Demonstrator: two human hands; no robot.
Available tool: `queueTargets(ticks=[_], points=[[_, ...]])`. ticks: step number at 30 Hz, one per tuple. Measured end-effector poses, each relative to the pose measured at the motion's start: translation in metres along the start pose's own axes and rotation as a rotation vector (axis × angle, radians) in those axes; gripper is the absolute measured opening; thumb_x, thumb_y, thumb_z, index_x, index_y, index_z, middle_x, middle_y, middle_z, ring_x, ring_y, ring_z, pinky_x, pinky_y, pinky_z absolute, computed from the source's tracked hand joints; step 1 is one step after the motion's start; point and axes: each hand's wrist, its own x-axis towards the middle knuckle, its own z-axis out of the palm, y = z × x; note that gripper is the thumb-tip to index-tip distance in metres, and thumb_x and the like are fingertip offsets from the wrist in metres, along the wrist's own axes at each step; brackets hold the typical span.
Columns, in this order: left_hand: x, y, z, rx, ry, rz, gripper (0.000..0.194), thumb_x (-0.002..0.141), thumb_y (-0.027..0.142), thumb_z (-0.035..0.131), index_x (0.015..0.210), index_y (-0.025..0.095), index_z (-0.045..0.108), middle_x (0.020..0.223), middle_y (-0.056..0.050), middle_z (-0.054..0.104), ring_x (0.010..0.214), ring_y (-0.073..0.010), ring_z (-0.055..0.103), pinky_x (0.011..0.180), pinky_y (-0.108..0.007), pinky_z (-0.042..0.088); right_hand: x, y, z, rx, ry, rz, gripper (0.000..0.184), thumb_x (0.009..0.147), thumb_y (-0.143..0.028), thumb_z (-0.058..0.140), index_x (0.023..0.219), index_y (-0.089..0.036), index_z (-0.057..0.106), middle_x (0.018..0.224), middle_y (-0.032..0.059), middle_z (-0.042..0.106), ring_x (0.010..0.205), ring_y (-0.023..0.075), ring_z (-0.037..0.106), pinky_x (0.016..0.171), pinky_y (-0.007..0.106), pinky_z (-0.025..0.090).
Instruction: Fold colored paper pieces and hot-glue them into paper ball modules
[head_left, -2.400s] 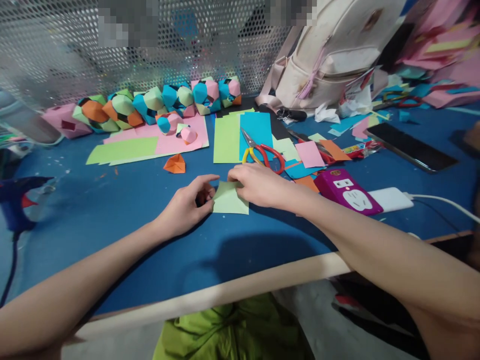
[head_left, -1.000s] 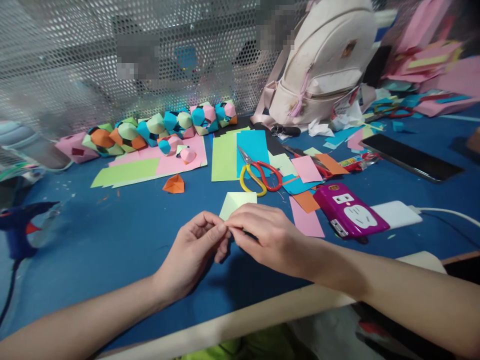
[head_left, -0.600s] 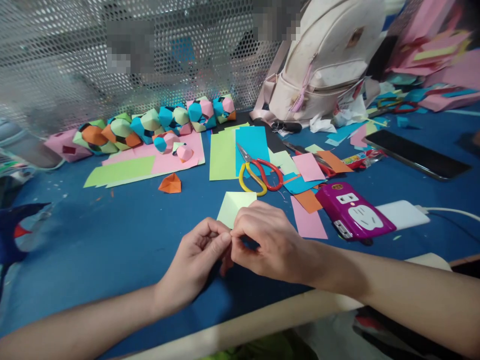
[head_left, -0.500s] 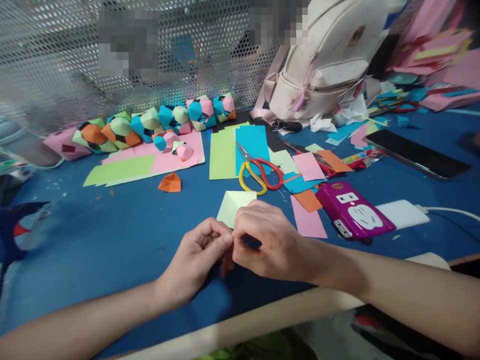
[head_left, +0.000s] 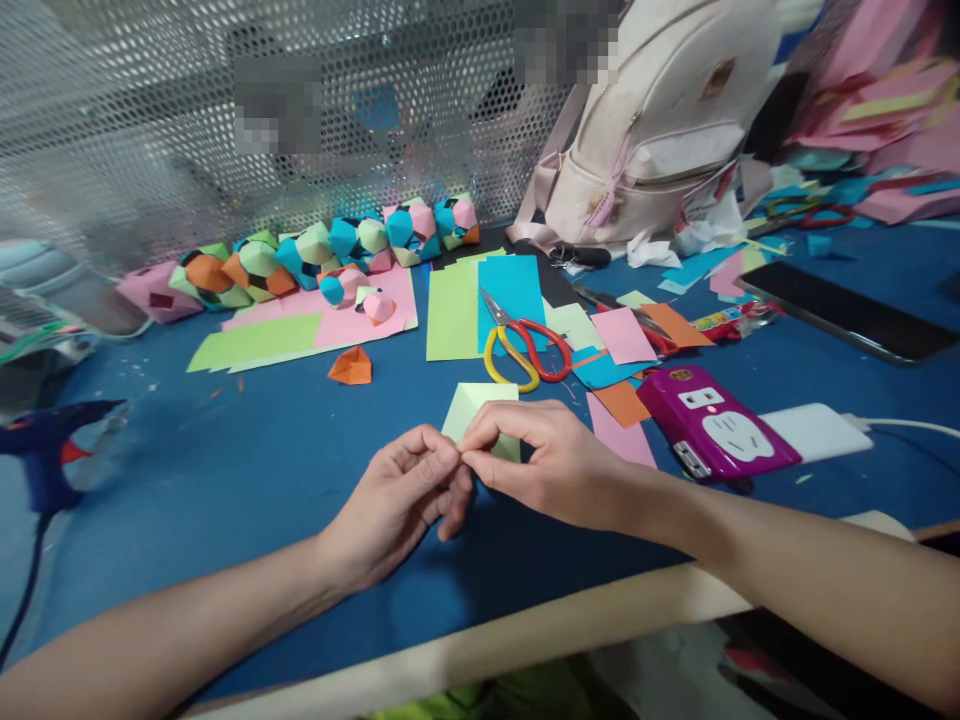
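My left hand and my right hand meet fingertip to fingertip above the front part of the blue table. Both are closed in a pinch; whatever lies between the fingertips is too small or hidden to name. Just behind them is a pale green creased paper square, partly covered by my right hand. A small folded orange paper piece sits to the left, apart from my hands. Scissors with one yellow and one red handle lie beyond, their blades over a blue paper sheet.
Folded multicoloured paper balls line the mesh panel. At left are a glue gun and a grey container. To the right lie a purple power socket, a phone and paper squares. A pale backpack stands behind.
My right hand has turned, its fingers straighter and still pinched against the left fingertips. Some left fingers have loosened downward. The whole view has shifted slightly, showing more of the glue gun.
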Motion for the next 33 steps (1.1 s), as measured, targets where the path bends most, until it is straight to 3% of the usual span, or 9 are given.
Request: queueTargets(ticks=[8, 11, 15, 20, 23, 26, 29, 33], points=[[-0.001, -0.007, 0.003, 0.093, 0.002, 0.063, 0.022, 0.083, 0.032, 0.065, 0.072, 0.015, 0.054, 0.053, 0.004, 0.057, 0.046, -0.0066, 0.052, 0.043, -0.015, 0.042, -0.002, 0.007, 0.011, -0.298, 0.174, -0.357, 0.017, 0.079, -0.008, 0.049, 0.065, -0.018, 0.048, 0.060, -0.0017, 0.052, 0.058, 0.0100, 0.046, 0.059, 0.023, 0.038], [-0.002, -0.009, 0.003, 0.164, 0.007, 0.068, 0.024, 0.082, 0.035, 0.065, 0.073, 0.015, 0.053, 0.054, 0.003, 0.056, 0.047, -0.0074, 0.053, 0.043, -0.017, 0.043, -0.002, 0.006, 0.013, -0.413, 0.196, -0.409, 0.019, 0.075, -0.007, 0.044, 0.062, -0.020, 0.040, 0.057, -0.0028, 0.046, 0.056, 0.0106, 0.039, 0.059, 0.025, 0.035], [-0.003, -0.009, -0.001, 0.194, -0.037, 0.003, 0.026, 0.080, 0.036, 0.067, 0.072, 0.015, 0.053, 0.054, 0.002, 0.058, 0.048, -0.0085, 0.054, 0.042, -0.017, 0.044, -0.002, 0.004, 0.011, -0.437, 0.129, -0.457, 0.020, 0.069, -0.005, 0.041, 0.062, -0.022, 0.034, 0.056, -0.0045, 0.039, 0.054, 0.0103, 0.034, 0.059, 0.025, 0.034], [-0.005, -0.005, -0.005, 0.203, -0.210, -0.200, 0.027, 0.077, 0.038, 0.070, 0.079, 0.014, 0.059, 0.055, -0.001, 0.061, 0.044, -0.0092, 0.054, 0.041, -0.019, 0.044, -0.003, 0.000, 0.005, -0.344, -0.060, -0.524, 0.022, 0.065, -0.005, 0.041, 0.060, -0.022, 0.029, 0.055, -0.0057, 0.037, 0.053, 0.0088, 0.031, 0.059, 0.023, 0.034], [-0.006, -0.002, -0.003, 0.189, -0.337, -0.334, 0.029, 0.077, 0.039, 0.069, 0.079, 0.011, 0.063, 0.063, -0.005, 0.064, 0.051, -0.0115, 0.059, 0.042, -0.019, 0.045, -0.002, -0.005, -0.006, -0.357, -0.032, -0.507, 0.018, 0.068, -0.008, 0.039, 0.061, -0.022, 0.030, 0.054, -0.0044, 0.039, 0.052, 0.0096, 0.032, 0.057, 0.024, 0.033], [-0.008, 0.000, -0.002, 0.171, -0.403, -0.407, 0.027, 0.079, 0.036, 0.065, 0.070, 0.011, 0.062, 0.062, -0.006, 0.063, 0.048, -0.0113, 0.058, 0.040, -0.019, 0.043, 0.003, -0.010, -0.028, -0.544, 0.133, -0.448, 0.019, 0.075, -0.013, 0.033, 0.059, -0.023, 0.031, 0.053, -0.0024, 0.036, 0.051, 0.0116, 0.030, 0.054, 0.027, 0.028], [-0.008, 0.000, -0.005, 0.178, -0.354, -0.358, 0.031, 0.080, 0.039, 0.065, 0.064, 0.013, 0.056, 0.055, -0.002, 0.059, 0.043, -0.0098, 0.055, 0.037, -0.018, 0.042, 0.008, -0.009, -0.051, -0.824, 0.262, -0.221, 0.026, 0.083, -0.019, 0.035, 0.057, -0.021, 0.038, 0.052, -0.0011, 0.041, 0.050, 0.0119, 0.034, 0.053, 0.028, 0.025], [-0.007, 0.005, -0.011, 0.288, -0.301, -0.205, 0.030, 0.078, 0.041, 0.068, 0.070, 0.013, 0.059, 0.056, -0.001, 0.060, 0.045, -0.0097, 0.056, 0.038, -0.018, 0.044, 0.012, -0.003, -0.061, -1.026, 0.194, 0.073, 0.031, 0.091, -0.027, 0.039, 0.066, -0.017, 0.054, 0.065, 0.0051, 0.058, 0.060, 0.0153, 0.051, 0.055, 0.029, 0.026]])
